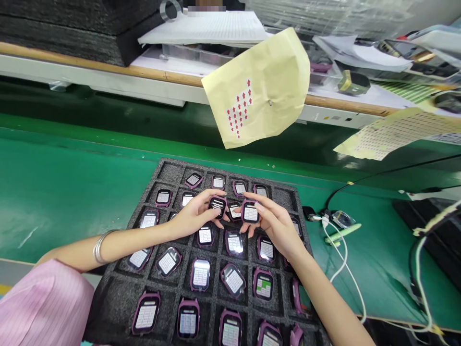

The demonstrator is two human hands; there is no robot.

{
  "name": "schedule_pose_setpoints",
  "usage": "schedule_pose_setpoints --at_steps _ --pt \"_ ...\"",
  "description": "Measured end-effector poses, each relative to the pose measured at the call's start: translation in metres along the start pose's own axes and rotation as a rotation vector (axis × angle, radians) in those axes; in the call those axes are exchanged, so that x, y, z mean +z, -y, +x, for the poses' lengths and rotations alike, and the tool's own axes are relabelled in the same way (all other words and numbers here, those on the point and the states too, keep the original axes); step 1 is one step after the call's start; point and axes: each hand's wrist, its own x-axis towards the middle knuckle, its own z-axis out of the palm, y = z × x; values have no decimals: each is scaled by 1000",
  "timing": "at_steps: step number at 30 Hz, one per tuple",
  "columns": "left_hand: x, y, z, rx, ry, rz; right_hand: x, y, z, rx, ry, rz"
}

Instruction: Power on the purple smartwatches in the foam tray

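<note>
My left hand (205,206) grips a purple smartwatch body (217,205) whose dark screen shows lines of white text, the thumb lying on its glass. In my right hand (275,218) is another purple smartwatch body (250,211), held by its edges, with a white grid on its screen. Both are raised over a grey foam tray (216,257) with square compartments. Several strapless smartwatches lie in it, most showing white grids. One watch (262,284) has green blocks on its screen. Between my hands a watch (235,210) rests in its compartment, partly covered by fingers.
The tray stands on a green work surface (72,192). White cables (342,264), a black adapter and a light-green tool (344,233) lie to the right. Yellow sticker sheets (284,81) hang from the shelf edge. Black foam blocks (65,29) sit on the shelf at left.
</note>
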Motion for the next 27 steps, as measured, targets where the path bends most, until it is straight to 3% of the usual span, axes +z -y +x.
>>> schedule_pose_setpoints --at_steps 19,27 --pt "-5 -7 4 -3 -37 4 5 6 13 19 -4 31" --pt "-8 -14 15 -7 -147 8 4 8 26 23 0 51"
